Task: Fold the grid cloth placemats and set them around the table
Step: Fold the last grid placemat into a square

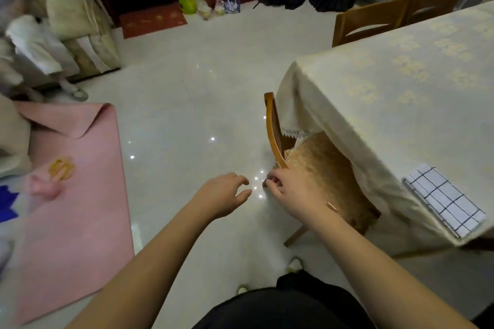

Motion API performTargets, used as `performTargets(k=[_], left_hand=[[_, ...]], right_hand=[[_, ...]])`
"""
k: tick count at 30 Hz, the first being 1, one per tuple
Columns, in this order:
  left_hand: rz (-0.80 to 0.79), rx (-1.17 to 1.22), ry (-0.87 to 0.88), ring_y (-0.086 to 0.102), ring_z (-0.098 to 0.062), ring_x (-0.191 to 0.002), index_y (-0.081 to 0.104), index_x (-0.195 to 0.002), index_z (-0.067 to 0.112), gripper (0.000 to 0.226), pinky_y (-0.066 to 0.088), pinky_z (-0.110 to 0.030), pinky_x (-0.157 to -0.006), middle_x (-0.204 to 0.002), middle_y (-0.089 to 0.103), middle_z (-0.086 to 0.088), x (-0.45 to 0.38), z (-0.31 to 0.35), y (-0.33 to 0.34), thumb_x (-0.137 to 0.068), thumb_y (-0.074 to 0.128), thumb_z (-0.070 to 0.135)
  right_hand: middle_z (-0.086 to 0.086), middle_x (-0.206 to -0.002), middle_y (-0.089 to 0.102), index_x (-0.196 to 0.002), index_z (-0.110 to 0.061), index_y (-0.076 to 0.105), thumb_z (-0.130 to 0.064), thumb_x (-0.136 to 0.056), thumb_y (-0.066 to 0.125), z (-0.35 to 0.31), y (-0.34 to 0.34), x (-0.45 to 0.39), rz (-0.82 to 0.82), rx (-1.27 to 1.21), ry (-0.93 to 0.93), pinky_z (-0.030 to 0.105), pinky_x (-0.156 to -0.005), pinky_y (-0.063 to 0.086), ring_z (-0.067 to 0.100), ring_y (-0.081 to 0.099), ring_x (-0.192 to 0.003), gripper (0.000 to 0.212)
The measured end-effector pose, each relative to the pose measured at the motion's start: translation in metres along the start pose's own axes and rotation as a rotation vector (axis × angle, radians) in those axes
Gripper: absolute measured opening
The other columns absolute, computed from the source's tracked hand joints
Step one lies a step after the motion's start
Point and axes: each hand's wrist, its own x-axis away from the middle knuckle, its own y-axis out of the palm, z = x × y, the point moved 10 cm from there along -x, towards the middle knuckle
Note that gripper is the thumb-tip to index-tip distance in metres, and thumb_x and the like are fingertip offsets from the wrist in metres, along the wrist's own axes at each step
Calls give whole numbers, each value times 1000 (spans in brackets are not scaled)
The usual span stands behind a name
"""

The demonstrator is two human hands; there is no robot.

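Note:
One folded white placemat (pixel 443 199) with a black grid lies at the near corner of the table (pixel 387 88), which wears a cream patterned cloth. My right hand (pixel 291 192) is closed on the lower end of the curved wooden back of a chair (pixel 272 131) tucked under the table's end. My left hand (pixel 224 195) hovers just to the left of it, fingers apart and holding nothing. No other placemat is in sight.
A pink mat (pixel 72 208) covers the floor at the left, with small toys on it. Two more wooden chairs (pixel 374 19) stand at the table's far side. Bags (pixel 187 2) line the far wall, and a sofa (pixel 80 29) stands back left.

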Motion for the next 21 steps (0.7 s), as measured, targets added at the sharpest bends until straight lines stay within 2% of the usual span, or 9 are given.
performTargets(k=[3, 7, 15, 21], left_hand=[[10, 2, -26, 53, -19, -120, 50, -135, 25, 44, 44, -36, -98, -135, 54, 1, 0, -22, -4, -99, 40, 48], [-25, -56, -36, 55, -21, -117, 49, -135, 26, 44, 44, -37, -95, -136, 53, 1, -19, -44, -4, -99, 38, 49], [-72, -82, -66, 51, -23, -122, 44, -139, 26, 45, 42, -37, -97, -139, 51, 0, -94, -90, -26, -100, 37, 47], [-108, -104, -123, 53, -23, -118, 46, -139, 24, 46, 44, -36, -93, -136, 53, 0, -136, -131, -49, -101, 34, 48]], right_hand=[[-6, -119, 64, -127, -26, 56, -44, -97, 45, -15, 22, -14, -88, 50, -17, 31, -87, 54, 12, 62, -101, 36], [-2, -121, 63, -130, -24, 53, -45, -97, 43, -17, 40, -41, -152, 103, -19, 32, -86, 53, 16, 62, -100, 40], [0, -129, 57, -135, -23, 49, -42, -98, 41, -16, 51, -137, -208, 146, -1, 34, -84, 48, 21, 59, -109, 42], [3, -128, 58, -135, -21, 48, -40, -99, 38, -26, 47, -204, -228, 223, -9, 36, -84, 48, 24, 59, -109, 42]])
